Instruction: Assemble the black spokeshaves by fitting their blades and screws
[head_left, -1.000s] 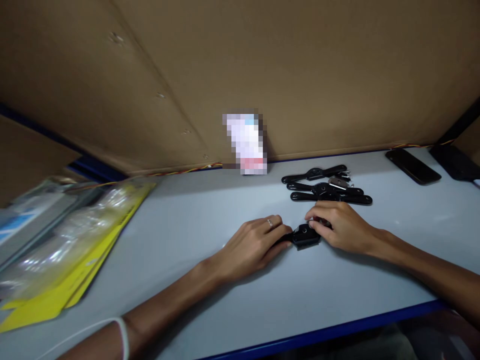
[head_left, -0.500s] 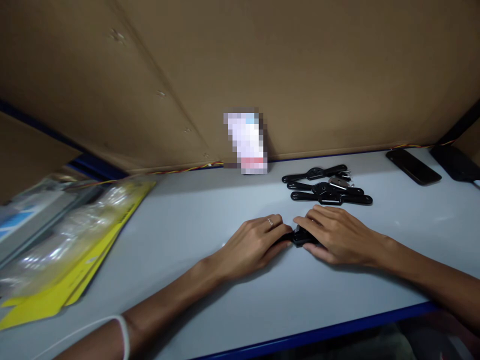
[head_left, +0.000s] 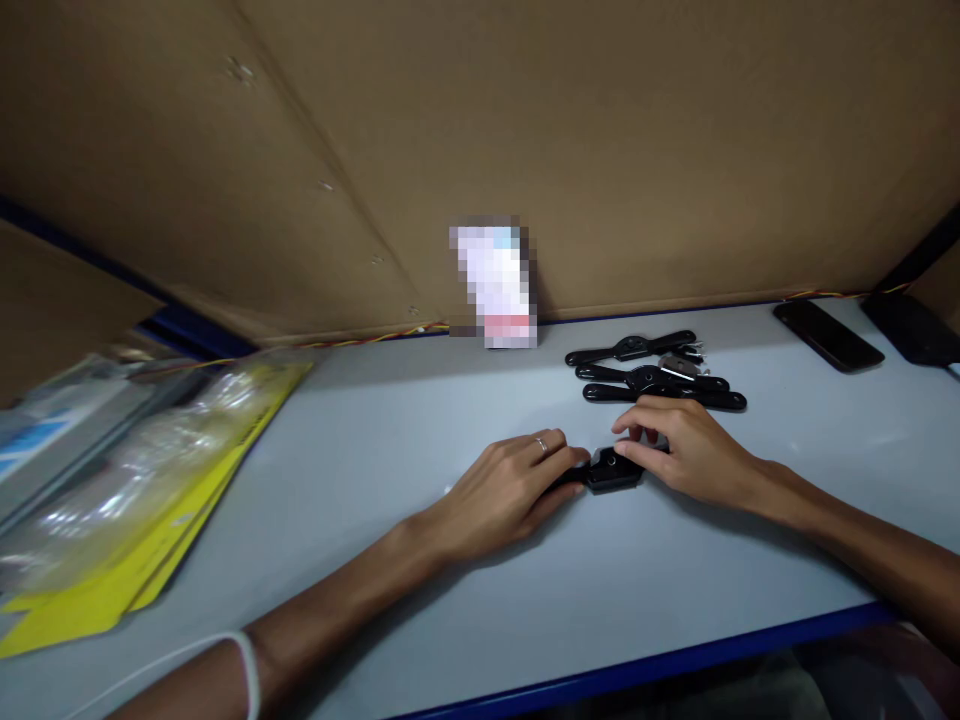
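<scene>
My left hand (head_left: 517, 480) is closed round the left handle of a black spokeshave (head_left: 613, 472) that lies on the grey-white table. The spokeshave's middle body, with a round hole or screw in it, shows plainly; its right handle is mostly hidden. Over that side hovers my right hand (head_left: 694, 450), thumb and fingers apart, close to the body. Whether it touches the handle I cannot tell. Just behind it lie more black spokeshaves, a front one (head_left: 615, 394), a middle one (head_left: 600, 373) and a rear one (head_left: 592, 357), along with a small metal blade (head_left: 679, 367) and metal screws (head_left: 699, 350).
Plastic-wrapped packets with yellow card (head_left: 217, 480) are stacked at the left. A blurred-out upright item (head_left: 499, 285) leans on the cardboard wall (head_left: 637, 150). A dark phone (head_left: 829, 335) and another black object (head_left: 911, 328) lie at the back right. A blue edge (head_left: 675, 665) borders the table's front.
My right hand has loosened from the spokeshave and moved slightly right and up, uncovering its middle body. My left hand keeps its hold on the left handle.
</scene>
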